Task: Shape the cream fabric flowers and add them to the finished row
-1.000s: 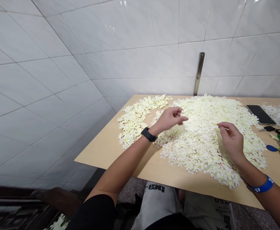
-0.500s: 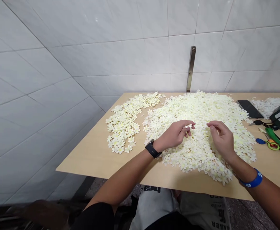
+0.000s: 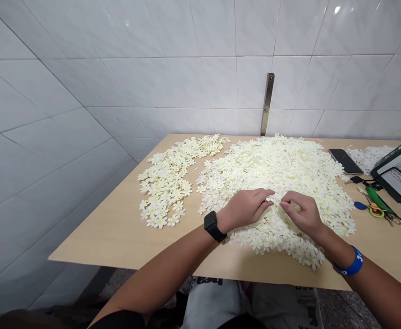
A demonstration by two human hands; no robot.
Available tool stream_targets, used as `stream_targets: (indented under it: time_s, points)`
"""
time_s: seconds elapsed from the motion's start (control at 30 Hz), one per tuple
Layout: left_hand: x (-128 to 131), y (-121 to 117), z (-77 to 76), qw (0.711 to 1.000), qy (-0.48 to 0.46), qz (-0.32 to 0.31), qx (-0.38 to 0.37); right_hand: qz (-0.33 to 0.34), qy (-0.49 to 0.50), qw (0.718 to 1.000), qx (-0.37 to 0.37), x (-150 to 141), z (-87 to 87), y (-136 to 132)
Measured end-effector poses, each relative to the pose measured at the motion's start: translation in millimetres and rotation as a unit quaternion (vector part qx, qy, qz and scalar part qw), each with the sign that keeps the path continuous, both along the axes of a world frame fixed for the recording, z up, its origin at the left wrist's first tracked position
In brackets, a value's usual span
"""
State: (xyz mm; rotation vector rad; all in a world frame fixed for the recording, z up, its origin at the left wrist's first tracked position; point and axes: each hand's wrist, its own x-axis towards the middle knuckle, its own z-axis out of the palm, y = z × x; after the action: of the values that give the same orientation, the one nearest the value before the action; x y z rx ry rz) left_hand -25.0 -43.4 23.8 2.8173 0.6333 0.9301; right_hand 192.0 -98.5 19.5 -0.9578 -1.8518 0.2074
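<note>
A: What do we log for the hands?
B: We see the left hand (image 3: 244, 210) and right hand (image 3: 303, 212) curled, almost meeting, over the large pile of cream artificial blossoms (image 3: 275, 169) at frame centre; we cannot tell whether either grasps one.
A: Nearby?
B: A smaller drift of blossoms (image 3: 164, 183) lies left, on the pale wooden table (image 3: 93, 242).
</note>
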Motion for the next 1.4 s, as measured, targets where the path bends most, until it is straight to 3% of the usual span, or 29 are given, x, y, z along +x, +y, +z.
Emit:
stream_targets:
  time_s: [0.17, 0.33, 0.53, 0.67, 0.93, 1.1, 1.4]
  points:
    - [7, -8, -5.4, 0.999, 0.032, -0.039, -0.004, 0.010, -0.040, 0.999, 0.026, -5, -3.0, -2]
    - [8, -10, -10.0, 0.997, 0.059, -0.047, 0.019, 0.012, -0.017, 0.999, -0.048, -6, -5.0, -1]
    - [10, -9, -5.7, 0.995, -0.034, -0.066, 0.073, 0.008, -0.004, 0.991, -0.133, -8, -4.5, 0]
    - [12, -10, -2.5, 0.993, -0.031, -0.092, 0.061, 0.032, -0.038, 0.986, -0.161, -9, -4.8, -4]
    - [17, -24, 7.0, 0.986, -0.045, -0.161, 0.004, 0.049, -0.084, 0.992, -0.086, -6, -3.6, -14]
    - [19, -25, 2.0, 0.987, -0.064, -0.145, 0.004, 0.059, -0.092, 0.994, -0.013, -11, -0.5, -12]
    - [12, -20, -6.7, 0.990, -0.064, -0.110, 0.052, 0.146, -0.008, 0.983, -0.109, -12, 0.1, -11]
